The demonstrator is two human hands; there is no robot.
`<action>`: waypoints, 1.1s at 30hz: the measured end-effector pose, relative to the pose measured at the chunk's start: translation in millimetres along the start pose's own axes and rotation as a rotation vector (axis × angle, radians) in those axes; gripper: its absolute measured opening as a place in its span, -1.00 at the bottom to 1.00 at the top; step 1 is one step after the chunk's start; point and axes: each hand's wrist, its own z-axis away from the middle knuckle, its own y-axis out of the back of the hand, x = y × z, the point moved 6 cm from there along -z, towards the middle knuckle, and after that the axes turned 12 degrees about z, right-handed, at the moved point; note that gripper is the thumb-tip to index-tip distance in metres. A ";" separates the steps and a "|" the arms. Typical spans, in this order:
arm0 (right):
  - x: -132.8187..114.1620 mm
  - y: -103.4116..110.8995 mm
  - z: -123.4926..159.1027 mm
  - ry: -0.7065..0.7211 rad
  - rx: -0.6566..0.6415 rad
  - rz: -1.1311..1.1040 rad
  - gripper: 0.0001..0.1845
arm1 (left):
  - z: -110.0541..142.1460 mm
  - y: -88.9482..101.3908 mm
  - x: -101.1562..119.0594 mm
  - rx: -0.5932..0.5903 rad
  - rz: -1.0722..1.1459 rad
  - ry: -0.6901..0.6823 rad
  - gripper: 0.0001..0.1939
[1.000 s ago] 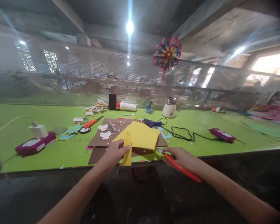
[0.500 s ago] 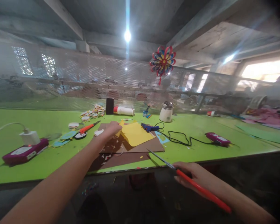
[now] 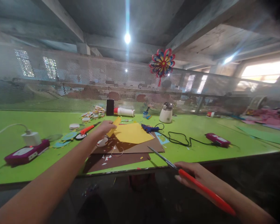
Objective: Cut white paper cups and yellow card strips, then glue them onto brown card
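Green worktop lies ahead. Left fingers pinch a yellow strip, probably light paper, best edge-held; right fingers grip scissors.

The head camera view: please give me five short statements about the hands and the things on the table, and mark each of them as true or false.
1. The right hand holds the red-handled scissors. True.
2. The left hand is empty. False: it holds a yellow strip.
3. The yellow sheet lies over a brown sheet. True.
4. The dark-lidded white container lies on its side. False: the dark-lidded white container stands upright.
5. The flower-like decoration is all green. False: it shows red, blue and yellow.
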 end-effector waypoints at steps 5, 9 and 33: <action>-2.5 2.5 -24.8 -0.041 0.045 0.082 -0.47 | 9.4 26.1 25.0 0.100 0.021 -0.099 -0.88; -20.1 8.1 -59.2 -0.024 0.128 0.191 -0.55 | 18.1 33.9 45.1 0.176 0.137 -0.205 -0.80; -54.1 21.2 -135.8 0.092 0.206 -0.078 -0.65 | 53.5 -60.3 -1.3 -0.599 0.449 0.125 -0.66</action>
